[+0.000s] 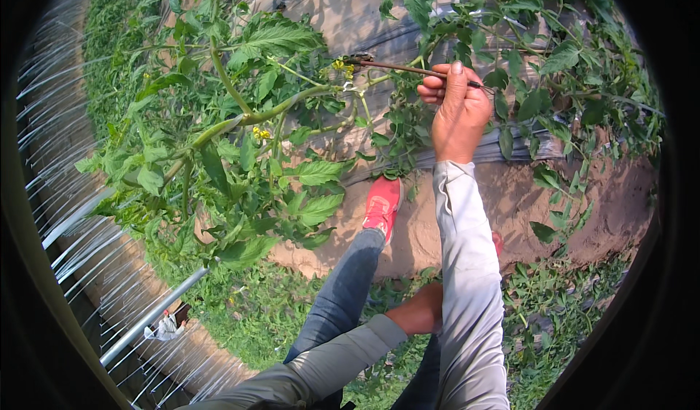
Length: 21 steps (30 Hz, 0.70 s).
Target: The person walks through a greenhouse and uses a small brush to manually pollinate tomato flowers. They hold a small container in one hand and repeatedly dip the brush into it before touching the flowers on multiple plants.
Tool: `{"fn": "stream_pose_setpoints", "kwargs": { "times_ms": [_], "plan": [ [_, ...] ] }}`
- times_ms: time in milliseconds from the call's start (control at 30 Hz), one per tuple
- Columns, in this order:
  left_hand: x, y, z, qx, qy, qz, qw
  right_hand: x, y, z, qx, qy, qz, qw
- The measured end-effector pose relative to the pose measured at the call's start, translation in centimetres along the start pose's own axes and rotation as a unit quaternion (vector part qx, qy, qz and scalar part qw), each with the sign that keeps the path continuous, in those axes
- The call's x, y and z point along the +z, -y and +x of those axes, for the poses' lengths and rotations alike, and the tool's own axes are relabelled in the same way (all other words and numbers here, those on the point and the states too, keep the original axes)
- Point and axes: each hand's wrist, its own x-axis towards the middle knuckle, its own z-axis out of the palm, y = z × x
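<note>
My right hand (459, 104) is closed around a thin brown rod (402, 68), thumb pressed on top. A small dark loop sticks out past the hand at the rod's right end. The rod's dark far end lies at a cluster of yellow tomato flowers (343, 66). Just below, a small white piece (348, 86) sits on the thick green tomato stem (284, 105). Another yellow flower cluster (261, 133) hangs under that stem. My left hand (420, 310) is low, partly behind my right forearm; its fingers are hidden.
Leafy tomato plants (563, 60) stand over plastic mulch film (350, 5). My red shoe (383, 202) is on the bare soil path (407, 235). At left are many pale strings (60, 115) and a metal pipe (153, 314). A person (165, 327) is far off at lower left.
</note>
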Motion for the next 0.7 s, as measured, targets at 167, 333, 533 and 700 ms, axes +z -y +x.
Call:
{"fn": "stream_pose_setpoints", "kwargs": {
  "times_ms": [167, 333, 533, 700],
  "plan": [
    [-1.7, -1.2, 1.1, 0.003, -0.003, -0.023, 1.0, -1.2, 1.7, -0.2, -0.005, 0.025, -0.037, 0.999],
    [-6.4, -3.4, 3.4, 0.002, 0.04, 0.01, 0.999, -4.1, 8.8, -2.5, -0.008, 0.017, -0.035, 0.999],
    [-10.1, -6.2, 5.8, -0.066, -0.167, -0.071, 0.981, -11.0, 21.6, -11.0, -0.063, -0.083, -0.068, 0.992],
    [-10.1, -6.3, 8.2, -0.069, -0.318, -0.275, 0.905, -15.6, 26.3, -18.2, -0.114, -0.131, -0.185, 0.967]
  ]
}}
